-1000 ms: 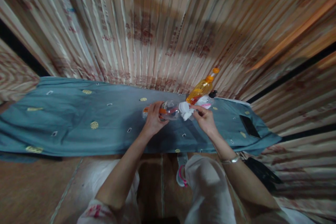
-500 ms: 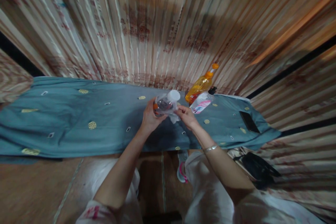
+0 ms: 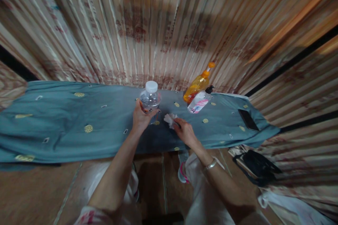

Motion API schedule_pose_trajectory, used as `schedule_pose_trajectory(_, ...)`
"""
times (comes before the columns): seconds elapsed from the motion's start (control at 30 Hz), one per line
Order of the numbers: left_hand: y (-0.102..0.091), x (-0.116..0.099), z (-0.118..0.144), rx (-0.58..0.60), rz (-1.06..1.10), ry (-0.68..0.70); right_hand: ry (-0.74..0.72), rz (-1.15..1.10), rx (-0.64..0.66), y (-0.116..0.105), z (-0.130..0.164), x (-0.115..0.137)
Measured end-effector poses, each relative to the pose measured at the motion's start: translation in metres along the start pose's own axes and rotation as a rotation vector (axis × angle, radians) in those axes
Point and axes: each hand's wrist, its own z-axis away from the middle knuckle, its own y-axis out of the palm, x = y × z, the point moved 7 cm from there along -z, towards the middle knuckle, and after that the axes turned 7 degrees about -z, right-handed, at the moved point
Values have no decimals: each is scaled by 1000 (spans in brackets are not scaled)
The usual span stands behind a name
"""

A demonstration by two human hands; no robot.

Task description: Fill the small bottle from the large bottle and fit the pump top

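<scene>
A clear plastic bottle (image 3: 151, 99) with a white cap stands nearly upright over the cloth-covered table. My left hand (image 3: 142, 116) is wrapped round its lower left side, hiding part of its label. To the right, and apart from the bottle, my right hand (image 3: 185, 132) pinches a crumpled white tissue (image 3: 170, 120) low over the cloth. Beyond that hand are a clear pump bottle (image 3: 198, 103) with a pink and white label and a black pump, and an amber bottle (image 3: 196, 86) with an orange top behind it.
A teal patterned cloth (image 3: 105, 126) covers the long narrow table. Near its right end lies a dark phone-like slab (image 3: 248, 119). Pleated curtains (image 3: 153, 35) hang behind the table. A black bag (image 3: 257, 165) rests low at the right, below the table's edge.
My left hand has moved left with the bottle, which is now more upright. My right hand has drawn away from the bottle, down towards me, with the tissue still in its fingers.
</scene>
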Motion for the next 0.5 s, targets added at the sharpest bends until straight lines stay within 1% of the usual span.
schedule_pose_trajectory(0.07,0,0,-1,2,3,9,-94,132,43,9,8,7)
schedule_pose_trajectory(0.1,1,1,-1,5,6,14,-120,162,29,9,12,8)
schedule_pose_trajectory(0.17,2,4,-1,5,8,20,-138,162,-33,-3,19,6)
schedule_pose_trajectory(0.2,3,6,-1,-5,8,23,-129,142,-63,-13,22,2)
schedule_pose_trajectory(0.27,4,11,-1,-33,10,19,-56,98,-114,-39,29,-14)
schedule_pose_trajectory(0.3,5,13,-1,-36,11,22,17,78,-134,-53,33,-25)
schedule_pose_trajectory(0.37,5,15,-1,-55,37,58,219,43,-177,-84,46,-52)
schedule_pose_trajectory(0.43,6,19,-3,-52,59,89,278,51,-227,-114,62,-70)
schedule_pose_trajectory(0.5,5,24,-6,-36,36,120,325,57,-287,-142,78,-85)
